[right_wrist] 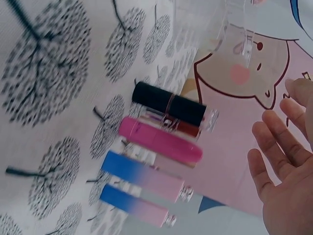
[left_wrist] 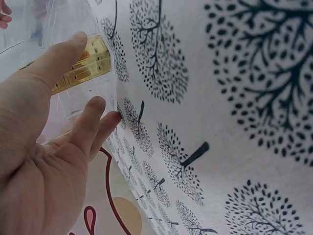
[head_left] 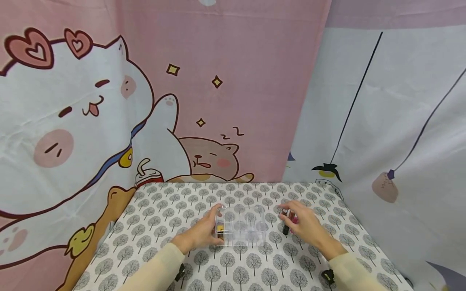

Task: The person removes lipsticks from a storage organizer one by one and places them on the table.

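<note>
A clear plastic organizer (head_left: pixel 257 237) with several compartments rests on the patterned cloth. My left hand (head_left: pixel 202 231) grips its left end, thumb on the near side and fingers at the far side. Inside that end sit gold-coloured tubes (left_wrist: pixel 93 61), seen through the clear wall close to the thumb. To the right of the organizer, my right hand (head_left: pixel 305 223) is over a group of lipsticks, fingers loosely bent and apart from them in the right wrist view. The group includes a black lipstick (right_wrist: pixel 168 104), a magenta tube (right_wrist: pixel 161 140) and two blue-to-pink tubes (right_wrist: pixel 143 176).
The table is covered by a white cloth with grey trees (head_left: pixel 225 266). Cartoon-printed curtains (head_left: pixel 255 81) hang behind it and along both sides. Small dark objects (head_left: pixel 328 276) show beside each sleeve.
</note>
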The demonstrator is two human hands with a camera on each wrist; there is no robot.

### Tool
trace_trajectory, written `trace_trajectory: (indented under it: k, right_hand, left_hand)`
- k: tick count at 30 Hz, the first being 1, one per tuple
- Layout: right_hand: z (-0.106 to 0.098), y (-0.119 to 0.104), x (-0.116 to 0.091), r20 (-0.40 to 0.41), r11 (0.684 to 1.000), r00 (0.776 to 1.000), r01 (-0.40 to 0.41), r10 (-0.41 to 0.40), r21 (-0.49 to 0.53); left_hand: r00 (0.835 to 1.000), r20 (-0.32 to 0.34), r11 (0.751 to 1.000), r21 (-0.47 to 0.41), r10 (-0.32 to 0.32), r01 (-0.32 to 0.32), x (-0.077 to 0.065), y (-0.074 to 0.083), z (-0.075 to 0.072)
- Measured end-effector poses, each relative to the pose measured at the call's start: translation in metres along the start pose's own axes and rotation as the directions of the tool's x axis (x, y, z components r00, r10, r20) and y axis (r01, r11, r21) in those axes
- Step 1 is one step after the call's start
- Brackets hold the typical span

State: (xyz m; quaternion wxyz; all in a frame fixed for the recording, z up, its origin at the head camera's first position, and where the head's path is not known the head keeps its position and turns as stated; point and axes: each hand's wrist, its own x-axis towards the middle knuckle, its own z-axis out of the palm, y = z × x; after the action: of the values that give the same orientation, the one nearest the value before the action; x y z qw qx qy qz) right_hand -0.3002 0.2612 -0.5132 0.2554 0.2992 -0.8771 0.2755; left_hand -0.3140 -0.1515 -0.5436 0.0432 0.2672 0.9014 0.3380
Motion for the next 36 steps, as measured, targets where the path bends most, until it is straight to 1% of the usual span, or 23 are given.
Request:
trace_trajectory:
  k: [2, 7, 13, 16, 19, 24, 31, 36]
  right_hand:
    - [0.004, -0.004, 0.003, -0.001, 1.0, 1.0, 0.02, -0.02, 0.003]
    - [0.013, -0.012, 0.009, -0.001, 0.997, 0.998, 0.067, -0.067, -0.029]
    - [0.023, -0.024, 0.015, 0.054, 0.998, 0.997, 0.048, -0.046, -0.043]
    - [0.03, -0.031, 0.018, 0.069, 0.998, 0.996, 0.052, -0.049, -0.044]
    - [0.038, -0.036, 0.022, 0.088, 0.997, 0.994, 0.068, -0.066, -0.022]
    - [0.049, -0.045, 0.028, 0.127, 0.996, 0.988, 0.084, -0.085, 0.013]
    - [0.063, -0.059, 0.035, 0.184, 0.994, 0.979, 0.073, -0.087, 0.08]
    - [0.077, -0.066, 0.038, 0.213, 0.994, 0.974, 0.061, -0.079, 0.085]
  left_hand:
    - [1.0, -0.002, 1.0, 0.004, -0.002, 0.002, 0.0, 0.0, 0.0]
    - [1.0, 0.0, 1.0, 0.011, -0.003, 0.003, -0.001, -0.001, 0.001]
    - [1.0, -0.003, 1.0, 0.016, 0.0, 0.0, -0.001, 0.0, 0.002]
    - [1.0, -0.01, 1.0, 0.031, 0.001, -0.001, -0.001, 0.0, 0.002]
    - [1.0, -0.012, 1.0, 0.031, 0.006, -0.005, 0.0, 0.001, 0.001]
    - [1.0, 0.0, 1.0, -0.001, 0.011, -0.011, 0.0, 0.0, 0.002]
    - [1.0, -0.002, 1.0, 0.012, 0.02, -0.02, 0.002, -0.004, 0.002]
    - [1.0, -0.004, 1.0, -0.005, 0.024, -0.024, 0.002, -0.003, 0.002]
